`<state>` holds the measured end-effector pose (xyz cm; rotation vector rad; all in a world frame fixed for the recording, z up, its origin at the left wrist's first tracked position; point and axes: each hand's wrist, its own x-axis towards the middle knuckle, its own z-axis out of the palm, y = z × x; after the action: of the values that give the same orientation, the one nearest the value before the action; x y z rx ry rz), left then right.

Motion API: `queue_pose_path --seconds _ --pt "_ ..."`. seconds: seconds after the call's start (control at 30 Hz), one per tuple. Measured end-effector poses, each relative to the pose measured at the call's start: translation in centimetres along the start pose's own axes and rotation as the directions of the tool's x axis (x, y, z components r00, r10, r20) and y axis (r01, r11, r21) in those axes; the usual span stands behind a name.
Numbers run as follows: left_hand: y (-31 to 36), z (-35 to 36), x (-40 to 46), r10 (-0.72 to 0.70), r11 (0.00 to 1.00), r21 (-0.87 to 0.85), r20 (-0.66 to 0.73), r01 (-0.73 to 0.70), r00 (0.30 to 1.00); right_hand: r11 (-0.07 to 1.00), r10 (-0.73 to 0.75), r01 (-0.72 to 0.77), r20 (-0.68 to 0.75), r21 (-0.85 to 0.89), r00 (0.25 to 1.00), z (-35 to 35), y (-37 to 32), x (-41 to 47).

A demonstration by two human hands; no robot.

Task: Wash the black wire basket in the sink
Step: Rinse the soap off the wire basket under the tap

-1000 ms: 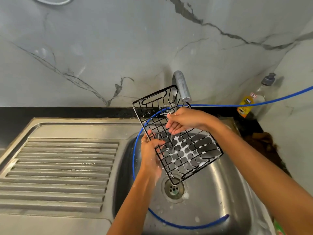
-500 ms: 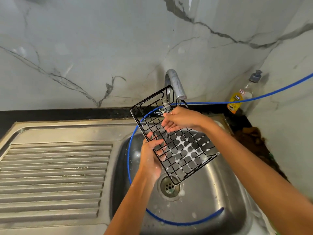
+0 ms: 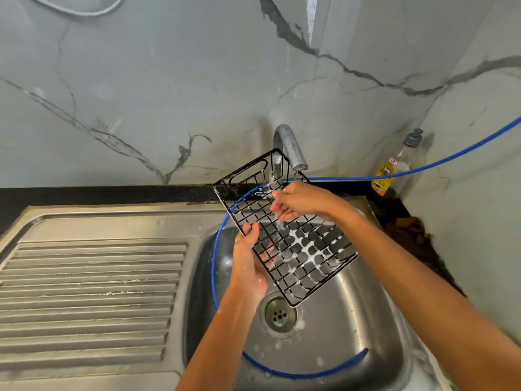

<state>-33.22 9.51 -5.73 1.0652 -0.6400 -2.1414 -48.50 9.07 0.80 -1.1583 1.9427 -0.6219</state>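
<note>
Both hands grip the sudsy black wire basket over the sink
Left hand clamps its edge, right hand pinches its top under the tap; blue hose crosses behind

The only print is on the bottle in the right corner. It has a yellow label with dark letters and a small white tag with red marks above it. Both are too small and blurred to read.
</note>
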Motion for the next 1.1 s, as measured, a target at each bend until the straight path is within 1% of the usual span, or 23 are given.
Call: queue_pose_path --seconds 0.2,0.33,0.5,0.63,0.73,0.9,1.1 --pt "0.8 -0.7 -0.5 0.001 1.0 0.009 -0.021 -0.001 1.0 1.0 -0.018 0.018 -0.009 -0.005 1.0 0.3 -0.5 0.2" --pt "1.3 -1.2 -1.0 0.058 0.997 0.06 -0.05 -0.055 0.997 1.0 -0.019 0.019 0.009 -0.012 1.0 0.7 -0.8 0.3" --pt "1.7 -1.4 -1.9 0.07 0.995 0.075 -0.059 -0.065 0.996 1.0 -0.026 0.026 0.019 0.001 0.999 1.2 -1.0 0.5" --pt "1.7 -1.7 -2.1 0.071 0.996 0.058 -0.062 -0.068 0.996 1.0 -0.027 0.027 0.018 -0.013 0.999 1.2 -1.1 0.6" --pt "1.7 -1.8 -2.1 0.092 0.994 0.059 -0.083 -0.087 0.992 0.999 -0.022 0.023 0.019 -0.041 1.0 1.1 -1.2 0.6" --pt "1.8 -2.2 -1.6 0.123 0.992 0.028 -0.105 -0.121 0.987 0.999 -0.018 0.019 0.025 -0.038 1.0 0.9 -1.2 0.6" --pt "1.7 -2.5 -1.8 0.142 0.99 0.004 -0.089 -0.142 0.986 0.999 -0.01 0.011 0.03 -0.049 0.999 1.1 -1.4 0.6"
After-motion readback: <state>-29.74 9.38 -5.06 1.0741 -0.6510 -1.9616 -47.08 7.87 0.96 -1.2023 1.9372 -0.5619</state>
